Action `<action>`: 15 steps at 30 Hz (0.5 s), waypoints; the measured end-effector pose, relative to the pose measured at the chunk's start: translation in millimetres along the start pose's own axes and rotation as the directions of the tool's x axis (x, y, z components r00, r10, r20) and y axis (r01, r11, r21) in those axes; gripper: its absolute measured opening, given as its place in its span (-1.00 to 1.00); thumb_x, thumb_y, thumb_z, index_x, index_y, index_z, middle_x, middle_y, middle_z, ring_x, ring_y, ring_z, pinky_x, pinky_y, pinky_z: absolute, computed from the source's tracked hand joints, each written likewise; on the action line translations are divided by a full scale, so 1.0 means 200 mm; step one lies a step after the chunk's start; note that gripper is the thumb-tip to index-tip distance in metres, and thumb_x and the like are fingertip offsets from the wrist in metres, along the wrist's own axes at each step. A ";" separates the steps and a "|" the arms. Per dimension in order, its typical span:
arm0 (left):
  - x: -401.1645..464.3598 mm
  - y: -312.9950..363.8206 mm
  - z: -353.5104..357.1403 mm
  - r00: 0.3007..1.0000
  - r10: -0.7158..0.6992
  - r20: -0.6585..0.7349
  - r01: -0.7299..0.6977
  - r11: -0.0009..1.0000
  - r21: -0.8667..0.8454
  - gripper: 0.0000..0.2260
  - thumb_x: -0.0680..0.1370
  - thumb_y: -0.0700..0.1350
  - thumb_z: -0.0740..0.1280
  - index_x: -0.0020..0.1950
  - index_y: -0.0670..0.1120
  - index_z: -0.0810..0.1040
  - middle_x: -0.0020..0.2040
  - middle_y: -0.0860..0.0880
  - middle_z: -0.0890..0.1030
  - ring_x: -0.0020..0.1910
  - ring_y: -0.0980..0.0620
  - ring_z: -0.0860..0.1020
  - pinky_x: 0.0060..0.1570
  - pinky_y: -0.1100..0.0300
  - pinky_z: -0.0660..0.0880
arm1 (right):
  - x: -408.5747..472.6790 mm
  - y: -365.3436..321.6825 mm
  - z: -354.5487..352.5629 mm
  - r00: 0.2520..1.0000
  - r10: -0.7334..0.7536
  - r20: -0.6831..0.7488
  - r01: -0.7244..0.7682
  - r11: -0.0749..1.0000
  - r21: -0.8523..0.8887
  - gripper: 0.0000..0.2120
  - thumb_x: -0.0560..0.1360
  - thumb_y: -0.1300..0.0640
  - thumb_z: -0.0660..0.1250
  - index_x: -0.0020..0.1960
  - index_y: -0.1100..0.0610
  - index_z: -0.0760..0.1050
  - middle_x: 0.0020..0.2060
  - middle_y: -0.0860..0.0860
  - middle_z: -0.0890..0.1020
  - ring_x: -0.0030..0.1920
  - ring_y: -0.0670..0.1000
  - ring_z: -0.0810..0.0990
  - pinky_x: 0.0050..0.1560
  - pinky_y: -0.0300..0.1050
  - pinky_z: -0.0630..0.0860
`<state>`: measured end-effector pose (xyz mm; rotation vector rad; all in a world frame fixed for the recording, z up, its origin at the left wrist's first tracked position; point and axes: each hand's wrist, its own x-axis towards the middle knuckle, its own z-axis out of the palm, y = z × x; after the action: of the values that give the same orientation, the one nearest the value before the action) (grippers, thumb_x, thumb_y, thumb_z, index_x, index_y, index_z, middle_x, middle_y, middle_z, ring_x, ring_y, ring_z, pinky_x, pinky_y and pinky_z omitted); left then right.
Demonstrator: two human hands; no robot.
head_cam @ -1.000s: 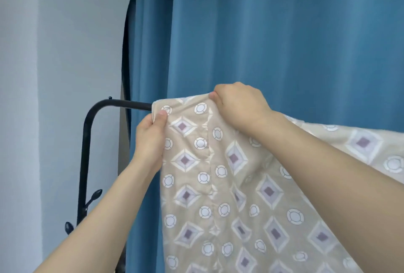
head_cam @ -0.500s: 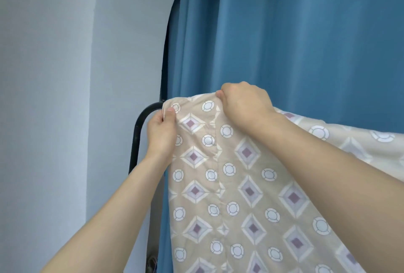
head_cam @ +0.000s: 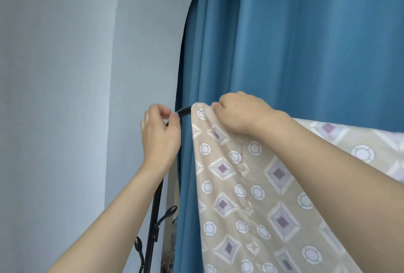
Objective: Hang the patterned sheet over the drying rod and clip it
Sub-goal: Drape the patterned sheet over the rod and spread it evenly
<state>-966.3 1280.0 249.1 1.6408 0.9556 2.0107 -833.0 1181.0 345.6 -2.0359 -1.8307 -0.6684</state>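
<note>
A blue curtain [head_cam: 295, 54] is hanging behind the black drying rod [head_cam: 184, 111], and the patterned sheet [head_cam: 251, 196] is draping over that rod, falling down in front of the curtain. The right hand [head_cam: 238, 115] is gripping the sheet's top edge on the rod. The left hand [head_cam: 159, 135] is hovering beside the rod's bare curved end, fingers loosely curled, pinching nothing visible.

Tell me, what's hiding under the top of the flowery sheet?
A black drying rod pokes out at the left end of the patterned sheet, so the sheet hangs over it. The rest of the rod is covered. The right hand pinches the top edge.
</note>
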 end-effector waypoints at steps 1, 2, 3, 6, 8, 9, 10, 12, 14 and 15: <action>0.03 0.02 0.00 0.993 0.121 0.012 -0.121 0.992 0.039 -0.87 0.58 -0.02 0.21 0.08 0.00 0.47 0.05 0.10 0.50 0.11 0.00 0.42 0.12 0.09 0.38 | 0.00 0.00 0.01 1.000 0.000 0.014 0.000 1.000 -0.010 -0.64 0.65 -0.07 -0.05 -0.14 0.09 0.39 -0.10 0.02 0.49 -0.08 0.12 0.47 -0.14 -0.05 0.32; 0.06 0.04 0.02 0.975 0.210 0.073 -0.214 0.976 0.051 -0.84 0.58 -0.01 0.20 0.12 0.02 0.49 0.08 0.12 0.50 0.15 0.01 0.40 0.17 0.09 0.36 | 0.01 0.00 0.01 1.000 0.001 0.021 0.000 1.000 -0.017 -0.63 0.64 -0.07 -0.04 -0.16 0.08 0.39 -0.12 0.01 0.50 -0.09 0.12 0.48 -0.16 -0.05 0.32; 0.09 0.06 0.03 0.951 0.261 0.165 -0.271 0.962 0.039 -0.82 0.59 0.00 0.19 0.12 0.04 0.51 0.09 0.13 0.51 0.16 0.03 0.41 0.20 0.08 0.37 | 0.01 0.00 0.02 1.000 0.001 0.021 0.000 1.000 -0.020 -0.63 0.64 -0.08 -0.04 -0.17 0.07 0.39 -0.16 -0.01 0.49 -0.10 0.11 0.48 -0.18 -0.05 0.32; 0.16 0.09 0.08 0.837 0.289 0.464 -0.284 0.955 -0.083 -0.81 0.64 0.02 0.17 0.02 0.04 0.57 -0.04 0.09 0.60 0.05 0.02 0.53 0.14 -0.03 0.47 | 0.01 0.01 0.02 1.000 0.004 0.026 -0.004 1.000 -0.016 -0.63 0.63 -0.11 -0.02 -0.17 0.06 0.39 -0.21 -0.03 0.47 -0.11 0.10 0.48 -0.19 -0.05 0.33; 0.18 0.08 0.09 0.788 0.281 0.548 -0.271 0.957 -0.101 -0.76 0.65 0.05 0.15 -0.03 0.01 0.58 -0.11 -0.01 0.62 -0.04 -0.07 0.57 0.06 -0.12 0.50 | 0.00 0.03 0.01 0.999 0.029 0.022 -0.029 0.999 -0.018 -0.62 0.63 -0.12 -0.04 -0.10 0.07 0.43 -0.16 -0.01 0.49 -0.09 0.11 0.47 -0.15 -0.04 0.32; 0.18 0.09 0.09 0.786 0.274 0.555 -0.251 0.961 -0.119 -0.75 0.66 0.04 0.16 -0.03 -0.02 0.59 -0.11 -0.06 0.63 -0.06 -0.09 0.58 0.05 -0.11 0.49 | 0.00 0.03 0.01 0.999 0.046 0.012 -0.046 0.999 -0.028 -0.60 0.63 -0.12 -0.06 -0.08 0.08 0.43 -0.14 0.00 0.50 -0.09 0.12 0.46 -0.14 -0.04 0.31; 0.19 0.09 0.09 0.788 0.263 0.557 -0.221 0.965 -0.144 -0.75 0.66 0.00 0.17 -0.02 -0.06 0.60 -0.10 -0.09 0.65 -0.07 -0.08 0.60 0.04 -0.07 0.51 | -0.01 0.04 0.02 0.998 0.060 -0.004 -0.060 0.997 -0.045 -0.58 0.64 -0.13 -0.08 -0.07 0.08 0.43 -0.13 0.01 0.49 -0.09 0.13 0.45 -0.13 -0.04 0.30; 0.22 0.11 0.09 0.778 0.247 0.578 -0.183 0.969 -0.167 -0.76 0.66 -0.06 0.21 -0.03 -0.12 0.62 -0.11 -0.13 0.66 -0.14 -0.02 0.60 -0.01 0.02 0.52 | -0.03 0.05 0.03 0.996 0.066 -0.068 -0.072 0.994 -0.087 -0.56 0.65 -0.14 -0.12 -0.12 0.09 0.40 -0.17 0.03 0.45 -0.13 0.14 0.42 -0.14 -0.03 0.28; 0.26 0.13 0.10 0.750 0.238 0.617 -0.182 0.971 -0.154 -0.76 0.64 -0.04 0.23 -0.06 -0.13 0.62 -0.16 -0.20 0.63 -0.20 0.00 0.55 -0.08 0.07 0.48 | -0.05 0.04 0.06 0.986 0.053 -0.156 -0.073 0.989 -0.126 -0.54 0.65 -0.11 -0.13 -0.22 0.09 0.36 -0.26 0.03 0.43 -0.19 0.15 0.42 -0.18 -0.04 0.26; 0.28 0.13 0.11 0.742 0.239 0.626 -0.188 0.971 -0.148 -0.74 0.62 -0.01 0.24 -0.08 -0.14 0.61 -0.20 -0.22 0.60 -0.23 -0.02 0.51 -0.12 0.07 0.44 | -0.05 0.04 0.08 0.978 0.048 -0.201 -0.078 0.986 -0.145 -0.53 0.65 -0.10 -0.14 -0.25 0.09 0.35 -0.32 0.02 0.41 -0.21 0.14 0.42 -0.21 -0.05 0.25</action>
<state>-956.6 1304.4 308.9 2.2515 0.4382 1.3803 -824.5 1179.8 327.9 -2.0288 -1.6405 -0.9814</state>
